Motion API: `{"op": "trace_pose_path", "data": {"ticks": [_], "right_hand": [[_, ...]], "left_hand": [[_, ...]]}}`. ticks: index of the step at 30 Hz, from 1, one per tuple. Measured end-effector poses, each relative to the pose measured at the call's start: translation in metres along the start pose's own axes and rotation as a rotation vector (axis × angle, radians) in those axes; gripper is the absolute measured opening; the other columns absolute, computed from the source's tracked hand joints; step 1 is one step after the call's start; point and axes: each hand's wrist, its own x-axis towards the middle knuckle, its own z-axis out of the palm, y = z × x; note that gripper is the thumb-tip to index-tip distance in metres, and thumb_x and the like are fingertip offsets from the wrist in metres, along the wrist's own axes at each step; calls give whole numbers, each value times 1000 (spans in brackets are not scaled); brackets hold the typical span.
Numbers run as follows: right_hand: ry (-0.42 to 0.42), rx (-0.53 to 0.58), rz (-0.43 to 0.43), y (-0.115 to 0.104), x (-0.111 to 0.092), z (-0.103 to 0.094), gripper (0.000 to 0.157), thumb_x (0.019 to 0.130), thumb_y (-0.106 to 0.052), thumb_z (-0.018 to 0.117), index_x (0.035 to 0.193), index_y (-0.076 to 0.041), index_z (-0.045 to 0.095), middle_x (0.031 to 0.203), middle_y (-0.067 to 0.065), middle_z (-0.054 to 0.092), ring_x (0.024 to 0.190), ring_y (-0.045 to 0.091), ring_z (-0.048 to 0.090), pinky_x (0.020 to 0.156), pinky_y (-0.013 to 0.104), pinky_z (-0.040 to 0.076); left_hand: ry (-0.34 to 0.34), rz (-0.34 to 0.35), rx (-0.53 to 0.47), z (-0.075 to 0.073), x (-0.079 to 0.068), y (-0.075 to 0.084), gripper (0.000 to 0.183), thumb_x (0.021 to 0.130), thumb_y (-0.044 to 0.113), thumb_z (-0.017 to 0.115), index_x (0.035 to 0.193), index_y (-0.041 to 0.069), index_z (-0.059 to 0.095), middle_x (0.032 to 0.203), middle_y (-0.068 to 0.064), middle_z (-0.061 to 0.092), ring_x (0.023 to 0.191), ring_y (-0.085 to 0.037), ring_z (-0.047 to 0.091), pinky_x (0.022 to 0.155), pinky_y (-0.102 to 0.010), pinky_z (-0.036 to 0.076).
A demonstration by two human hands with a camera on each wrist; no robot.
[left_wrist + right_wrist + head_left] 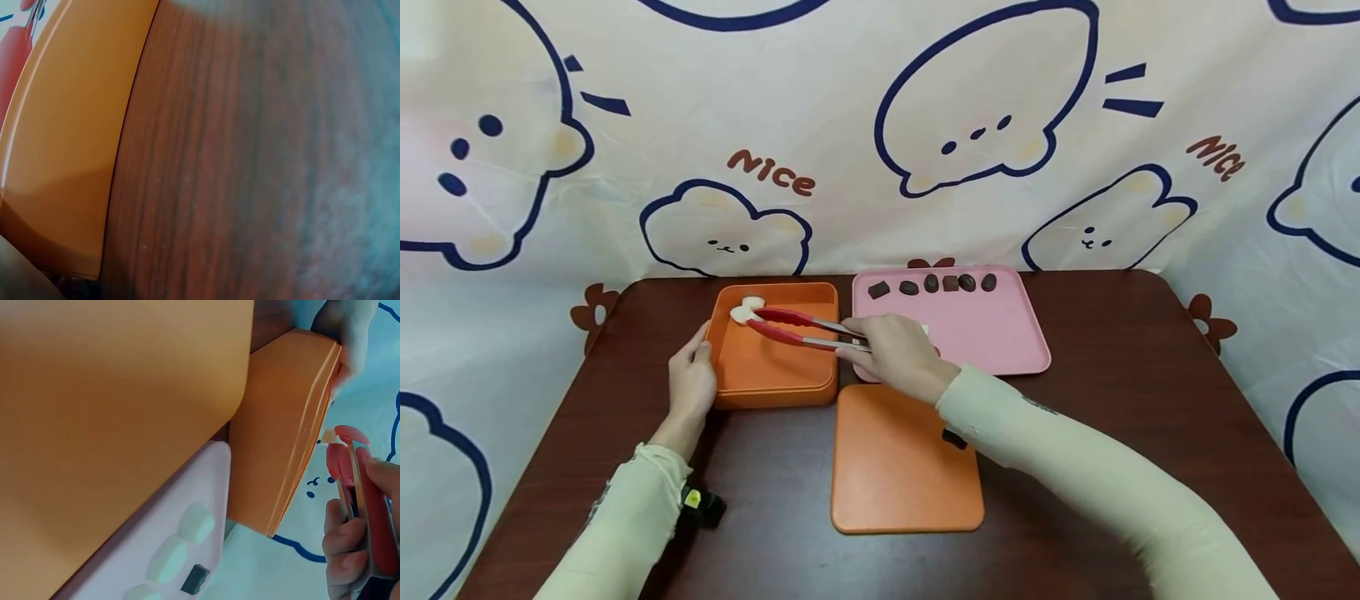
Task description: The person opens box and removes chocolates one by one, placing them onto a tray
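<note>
My right hand [898, 354] grips red-tipped metal tongs [808, 329], which reach left over an open orange box [775, 362]. Two small white rounded pieces [752, 302] show at the box's far left corner, the nearer right at the tong tips. In the right wrist view a pale piece [327, 435] shows at the tips of the tongs [375, 519]. My left hand [692, 375] lies along the box's left outer wall, its fingers rather straight and touching it. The left wrist view shows mostly the box's side [69, 144].
Right of the box, a pink tray [992, 333] bears a row of dark chocolates [932, 283] along its far edge. White pieces [167, 557] lie on it too, partly hidden by my right hand. A flat orange lid [906, 475] lies nearer on the dark wooden table [760, 500].
</note>
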Motion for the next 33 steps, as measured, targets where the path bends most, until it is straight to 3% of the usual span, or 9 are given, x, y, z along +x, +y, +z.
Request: {"op": "trace_pose_path", "data": {"ticks": [10, 20, 27, 33], "right_hand": [[24, 87, 24, 23, -21, -5, 26, 94, -38, 72, 113, -20, 76, 73, -7, 64, 65, 12, 54, 58, 27, 42], [25, 190, 90, 42, -38, -5, 32, 92, -36, 74, 119, -19, 76, 83, -3, 70, 67, 12, 54, 59, 25, 42], [33, 329, 139, 63, -50, -8, 39, 92, -28, 76, 127, -12, 73, 114, 7, 75, 64, 14, 50, 54, 22, 40], [10, 419, 153, 76, -62, -13, 36, 92, -27, 76, 125, -10, 74, 99, 5, 74, 61, 13, 52, 51, 21, 43]], "left_hand": [[-24, 2, -9, 2, 2, -1, 49, 112, 22, 24, 161, 18, 28, 167, 1, 28, 155, -18, 25, 129, -40, 22], [-29, -4, -3, -1, 0, -2, 49, 112, 22, 24, 161, 17, 28, 167, 2, 27, 155, -17, 23, 129, -40, 21], [-31, 3, 10, -1, 0, -1, 49, 112, 23, 24, 161, 17, 28, 167, 1, 27, 155, -18, 23, 129, -40, 21], [-40, -4, 32, -2, -1, -1, 49, 112, 25, 24, 161, 19, 26, 167, 3, 26, 156, -18, 21, 129, -41, 21]]}}
